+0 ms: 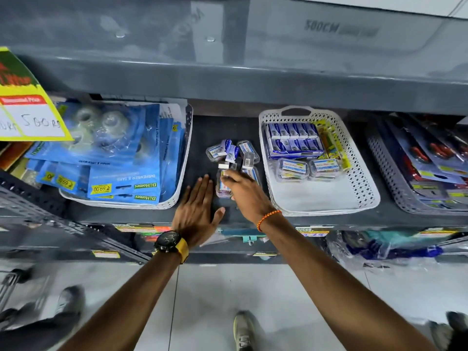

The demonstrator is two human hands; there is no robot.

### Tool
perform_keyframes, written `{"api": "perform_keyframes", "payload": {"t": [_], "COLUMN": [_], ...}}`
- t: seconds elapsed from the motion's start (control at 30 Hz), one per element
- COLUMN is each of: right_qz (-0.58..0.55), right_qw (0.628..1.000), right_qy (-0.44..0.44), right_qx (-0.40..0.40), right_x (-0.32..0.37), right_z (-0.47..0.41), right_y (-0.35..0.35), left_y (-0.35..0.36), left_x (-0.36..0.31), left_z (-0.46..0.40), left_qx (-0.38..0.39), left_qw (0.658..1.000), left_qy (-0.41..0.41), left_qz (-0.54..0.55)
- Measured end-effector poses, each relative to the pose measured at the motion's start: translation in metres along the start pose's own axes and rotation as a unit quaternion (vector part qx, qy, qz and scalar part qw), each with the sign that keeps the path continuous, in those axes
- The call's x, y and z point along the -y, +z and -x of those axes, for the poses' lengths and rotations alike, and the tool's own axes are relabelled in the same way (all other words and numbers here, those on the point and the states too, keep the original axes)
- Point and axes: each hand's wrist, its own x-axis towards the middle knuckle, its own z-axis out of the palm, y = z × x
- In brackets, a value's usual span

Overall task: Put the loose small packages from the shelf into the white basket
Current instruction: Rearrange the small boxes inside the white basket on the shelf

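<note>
Several loose small packages (234, 154), clear plastic boxes with blue and white labels, lie in a heap on the dark shelf (210, 133) between two baskets. The white basket (364, 183) stands to their right and holds blue boxes at the back and two clear boxes in the middle; its front part is bare. My right hand (244, 190) reaches over the nearest package (224, 186), fingers curled onto it. My left hand (197, 211) lies flat and spread on the shelf just left of the heap, holding nothing.
A white basket of blue tape-dispenser packs (121, 158) fills the left. A grey basket of carded items (430, 171) sits at the right. An upper shelf (253, 79) overhangs. A yellow price sign (27, 110) hangs top left. Feet stand on the tiled floor below.
</note>
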Motion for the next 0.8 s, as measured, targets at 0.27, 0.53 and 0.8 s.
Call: {"api": "perform_keyframes", "payload": {"t": [0.27, 0.53, 0.8], "right_qz": [-0.023, -0.015, -0.029], "right_qw": [0.997, 0.991, 0.988], "right_qy": [0.053, 0.136, 0.146], "right_qx": [0.045, -0.003, -0.037], "right_x": [0.003, 0.014, 0.02], "right_z": [-0.005, -0.01, -0.011], "right_y": [-0.008, -0.005, -0.01], "left_y": [0.0, -0.001, -0.003], "left_x": [-0.002, -0.003, -0.005], "left_z": [0.0, -0.001, -0.001], "left_qx": [0.008, 0.016, 0.02], "left_qw": [1.0, 1.0, 0.999], "left_qy": [-0.011, -0.012, -0.015], "left_qz": [-0.021, -0.021, -0.028]}}
